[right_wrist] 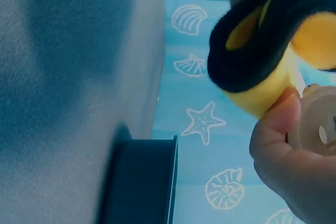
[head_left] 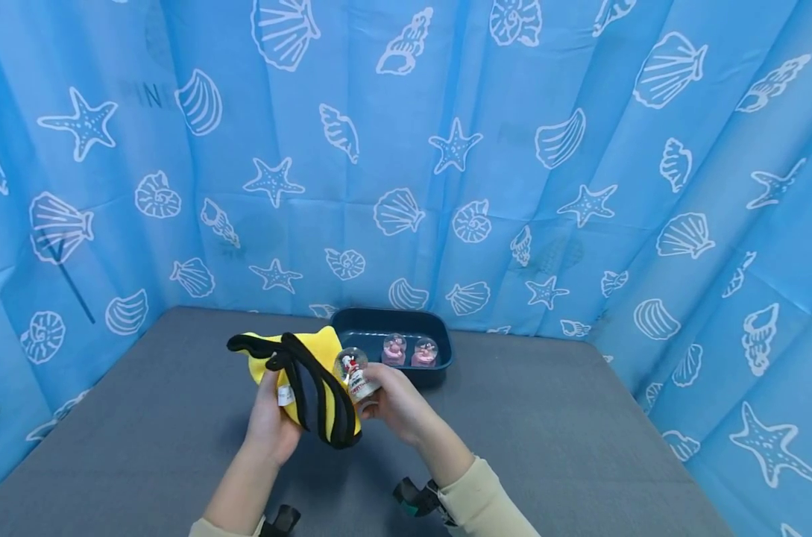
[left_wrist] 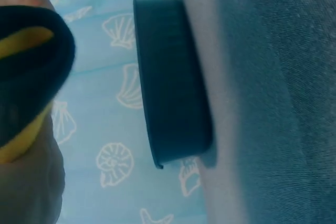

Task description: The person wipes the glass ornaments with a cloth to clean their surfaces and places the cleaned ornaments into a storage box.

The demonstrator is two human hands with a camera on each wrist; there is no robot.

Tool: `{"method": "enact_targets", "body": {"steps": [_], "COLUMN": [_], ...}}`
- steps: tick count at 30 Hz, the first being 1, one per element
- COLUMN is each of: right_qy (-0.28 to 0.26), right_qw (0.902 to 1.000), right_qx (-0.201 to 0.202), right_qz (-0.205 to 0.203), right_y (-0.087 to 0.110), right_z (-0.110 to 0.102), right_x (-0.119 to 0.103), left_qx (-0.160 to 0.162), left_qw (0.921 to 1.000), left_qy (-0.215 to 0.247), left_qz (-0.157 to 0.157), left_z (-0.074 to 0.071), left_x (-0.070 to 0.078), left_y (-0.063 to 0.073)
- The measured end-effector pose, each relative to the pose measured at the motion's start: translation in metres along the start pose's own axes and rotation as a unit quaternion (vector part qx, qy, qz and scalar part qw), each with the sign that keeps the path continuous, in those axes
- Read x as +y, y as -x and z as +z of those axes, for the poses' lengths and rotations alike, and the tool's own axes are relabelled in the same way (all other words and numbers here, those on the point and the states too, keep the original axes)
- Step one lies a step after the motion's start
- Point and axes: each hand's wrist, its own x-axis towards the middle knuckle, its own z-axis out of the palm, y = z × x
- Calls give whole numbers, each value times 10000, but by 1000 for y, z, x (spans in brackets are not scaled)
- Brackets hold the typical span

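Observation:
My left hand (head_left: 271,425) grips a yellow-and-black striped soft cloth (head_left: 325,347) with a white tag (head_left: 285,395), above the table. Thumb and fingers of my right hand (head_left: 402,403) pinch a snow globe (head_left: 352,363) by its pale base; a small red-and-white figure shows inside the dome. The globe is tilted and held close against the cloth's right side; whether they touch I cannot tell. In the right wrist view, the underside of the globe's base (right_wrist: 317,124) faces the camera, beside the folded cloth (right_wrist: 262,51).
Behind the hands, a dark blue tray (head_left: 392,322) stands on the grey table (head_left: 526,425). Two pink snow globes, one left (head_left: 394,349) and one right (head_left: 424,352), stand in it. A blue shell-patterned curtain (head_left: 446,186) hangs around the table's back and sides.

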Motion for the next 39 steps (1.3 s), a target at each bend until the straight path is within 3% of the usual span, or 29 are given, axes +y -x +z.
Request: {"method": "enact_targets", "body": {"steps": [5,10,16,20,26,30,34,39], "right_qy": [429,1170,2264,2763,2350,2307,2305,1775], "right_qw": [9985,9906,9630,9470,9623,9615,9599,9735], "right_qx": [303,176,-129,-203,151,240,165,33], "right_qz": [-136,-690,-1453,-1626,-1362,-1474,-1588,-1444], "right_y": [1,2,5,5,3,2,1,1], "right_z": [7,9,4,5,13,15,15,13], "right_x": [1,6,8,7,12,15,17,16], "left_qx": [30,182,129,466,1240,1301,1382,1365], "left_qw": [9969,9842,9703,9718,9754,9744,9739,9742], "left_qy": [-780,-1762,-2404,-2267,-1653,-1609,-1626,-1629], "left_qz": [81,72,217,450,766,875,774,757], "left_z": [7,13,14,17,23,22,20,18], "left_x": [-8,-16,-21,-25,-32,-32,-31,-29], "left_y": [1,1,-2,-2,-1,-2,-1,-1]}}
